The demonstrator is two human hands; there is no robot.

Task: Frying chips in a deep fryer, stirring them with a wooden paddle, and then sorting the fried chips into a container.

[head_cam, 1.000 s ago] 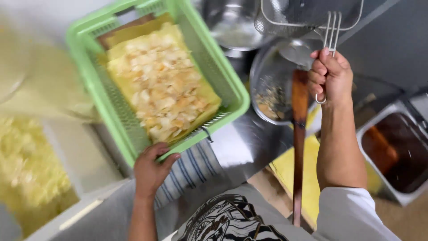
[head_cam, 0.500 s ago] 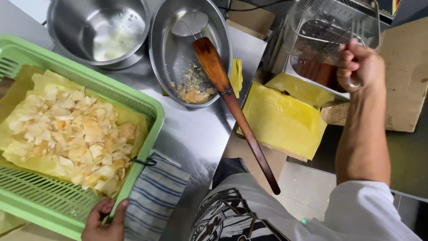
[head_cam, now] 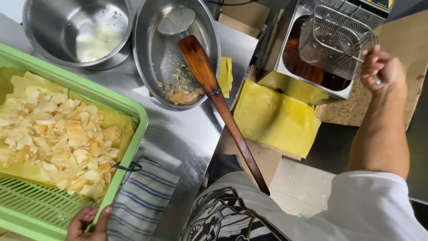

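Two hands in view, both busy. Vs half a sec ago: right hand (head_cam: 382,68) has the wire fry basket (head_cam: 335,40) lifted further out & tilted over the fryer (head_cam: 312,67); earlier it sat lower in the tank. Left hand (head_cam: 88,222) has stayed on the near corner of the green crate (head_cam: 133,134), which now sits a bit further left in view. Wooden-handled skimmer (head_cam: 214,93) hasn't moved in its bowl.

Counts: 2 steel bowls – 1 round, almost bare w/ pale residue (head_cam: 78,31), 1 w/ skimmer + a few crumbs & chip bits (head_cam: 147,58). 1 crate, 1 fry basket, 1 fryer, 1 striped cloth (head_cam: 142,196), 2 yellow oily sheets (head_cam: 274,118) by the fryer.

Fry basket: silver mesh, rectangular, looks empty, held above dark brown oil, handle toward the person. Right fingers closed tight round the wire handle. Left fingers curled over the crate rim, gripping it; only part of that hand shows at bottom edge.

Crate rests on steel bench (head_cam: 187,138), lined w/ yellow paper, holding a heap of pale golden chips (head_cam: 62,138). Cloth lies just beside crate, touching its corner.
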